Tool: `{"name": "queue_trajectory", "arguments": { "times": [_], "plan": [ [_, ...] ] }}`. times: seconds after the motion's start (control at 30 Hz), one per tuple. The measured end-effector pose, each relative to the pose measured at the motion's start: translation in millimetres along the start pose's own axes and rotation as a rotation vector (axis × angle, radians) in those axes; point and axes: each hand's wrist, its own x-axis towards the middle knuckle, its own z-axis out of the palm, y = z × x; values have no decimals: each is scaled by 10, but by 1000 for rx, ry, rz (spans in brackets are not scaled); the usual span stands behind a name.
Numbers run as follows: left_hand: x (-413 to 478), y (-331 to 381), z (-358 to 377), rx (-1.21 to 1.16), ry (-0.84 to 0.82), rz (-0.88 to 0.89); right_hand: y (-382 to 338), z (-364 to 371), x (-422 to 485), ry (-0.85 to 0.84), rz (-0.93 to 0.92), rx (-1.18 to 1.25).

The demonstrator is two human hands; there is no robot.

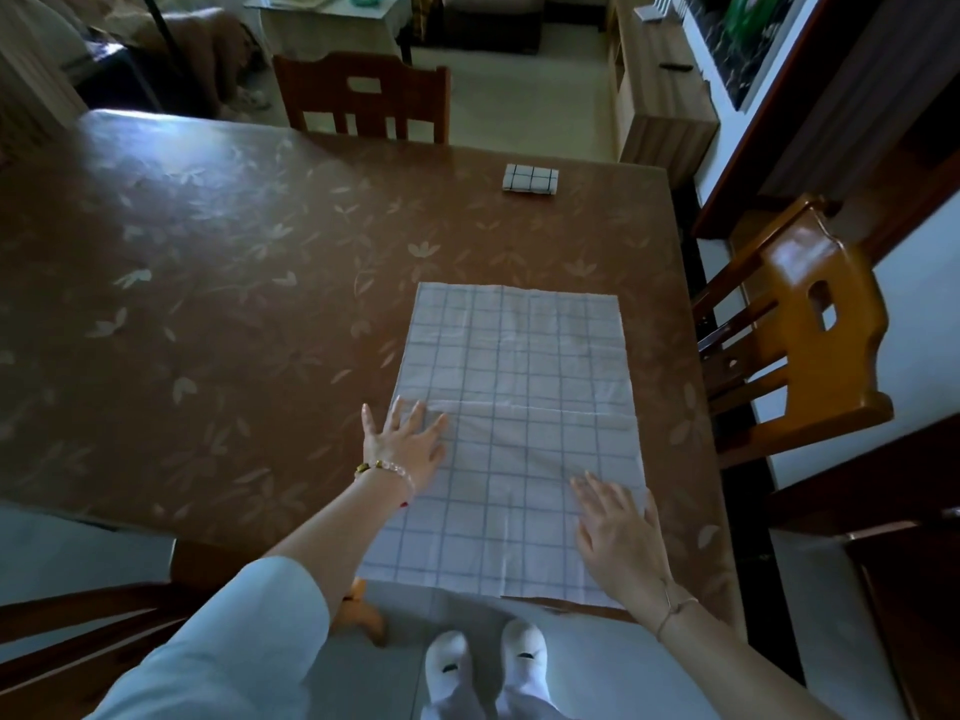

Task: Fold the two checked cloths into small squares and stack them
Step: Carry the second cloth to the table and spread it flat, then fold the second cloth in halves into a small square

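Observation:
A white cloth with a thin dark check (pixel 519 397) lies spread flat on the brown table (pixel 208 283), reaching to the near edge. My left hand (pixel 402 441) rests flat on its left side with fingers spread. My right hand (pixel 618 532) lies flat on its lower right part, fingers straight. A second checked cloth (pixel 530 179), folded into a small square, sits at the far right of the table.
A wooden chair (pixel 363 98) stands at the far side of the table and another chair (pixel 800 330) at the right side. The table's near edge runs just below the spread cloth, above my white slippers (pixel 485 662). A low cabinet (pixel 660 96) stands beyond.

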Motion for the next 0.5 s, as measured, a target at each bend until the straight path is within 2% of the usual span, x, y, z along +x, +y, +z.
{"name": "queue_trajectory", "arguments": {
  "times": [0.1, 0.2, 0.33, 0.5],
  "plan": [
    [23, -34, 0, -8, 14, 12, -25, 56, -32, -4, -10, 21],
    [-89, -2, 130, -75, 144, 62, -24, 35, -48, -21, 6, 49],
    [-468, 183, 457, -169, 375, 339, -90, 55, -187, 35, -78, 146],
    [-923, 339, 957, -88, 322, 511, -244, 277, -413, 14, -274, 180]
  ]
}}
